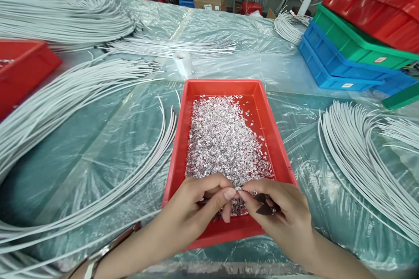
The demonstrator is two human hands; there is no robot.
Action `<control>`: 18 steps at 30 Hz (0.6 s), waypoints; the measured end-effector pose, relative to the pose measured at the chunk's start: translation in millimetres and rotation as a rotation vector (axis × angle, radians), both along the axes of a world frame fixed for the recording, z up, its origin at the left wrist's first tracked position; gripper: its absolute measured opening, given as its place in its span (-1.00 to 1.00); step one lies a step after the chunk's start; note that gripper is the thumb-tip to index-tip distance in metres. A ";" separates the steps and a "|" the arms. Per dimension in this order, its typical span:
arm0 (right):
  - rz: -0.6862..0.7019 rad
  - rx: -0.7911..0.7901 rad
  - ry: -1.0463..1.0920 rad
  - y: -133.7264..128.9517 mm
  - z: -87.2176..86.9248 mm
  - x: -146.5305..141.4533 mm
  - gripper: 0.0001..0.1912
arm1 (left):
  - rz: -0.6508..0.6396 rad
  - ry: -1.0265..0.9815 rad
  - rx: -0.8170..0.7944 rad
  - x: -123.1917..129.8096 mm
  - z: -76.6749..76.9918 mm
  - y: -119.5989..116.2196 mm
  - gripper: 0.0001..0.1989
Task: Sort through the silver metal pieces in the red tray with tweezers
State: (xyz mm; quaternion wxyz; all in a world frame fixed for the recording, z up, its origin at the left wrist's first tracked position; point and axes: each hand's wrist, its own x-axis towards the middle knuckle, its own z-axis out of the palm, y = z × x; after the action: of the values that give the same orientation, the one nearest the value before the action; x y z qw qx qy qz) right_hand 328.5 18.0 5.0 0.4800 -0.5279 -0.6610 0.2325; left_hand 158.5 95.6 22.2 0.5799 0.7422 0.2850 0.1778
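Over the near end of a red plastic tray (276, 139), both my hands meet at the fingertips. My left hand (199, 202) is closed, thumb and forefinger pinching a tiny whitish piece (238, 188). From the other side, my right hand (288, 213) pinches at the same piece. Tucked in the right palm is a small dark hand tool (266, 207) with pointed blades, like cutters; its handles are hidden by the fingers. Below the hands, a heap of small shiny silver metal bits (222, 139) covers much of the tray floor.
Bundles of white cables lie to the left (65, 91), at the back (62, 15) and to the right (366, 165). A white roll (183, 64) stands behind the tray. Stacked blue (340, 59), green (356, 39) and red bins (376, 0) rise at back right. Another red tray (26, 69) sits left.
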 end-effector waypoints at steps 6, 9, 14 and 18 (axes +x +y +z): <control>0.015 -0.023 0.014 -0.5 -2.2 0.7 -0.80 | -0.007 -0.024 -0.115 0.6 -1.6 0.9 -0.68; 0.020 -0.058 0.045 0.2 -1.3 0.4 -0.82 | -0.003 -0.033 -0.187 0.2 -3.4 0.3 -0.69; 0.033 -0.112 0.111 0.6 0.4 1.1 -0.80 | 0.007 -0.025 -0.209 -0.1 -3.4 -0.5 -0.70; 0.036 -0.120 0.115 -1.1 0.7 1.5 -0.81 | 0.010 -0.008 -0.147 0.4 -2.7 0.1 -0.70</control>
State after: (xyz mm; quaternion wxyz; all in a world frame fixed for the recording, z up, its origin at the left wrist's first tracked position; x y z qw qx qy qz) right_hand 330.0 16.9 5.7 0.4805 -0.5295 -0.6264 0.3104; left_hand 158.9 95.7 19.5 0.6331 0.6954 0.2988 0.1621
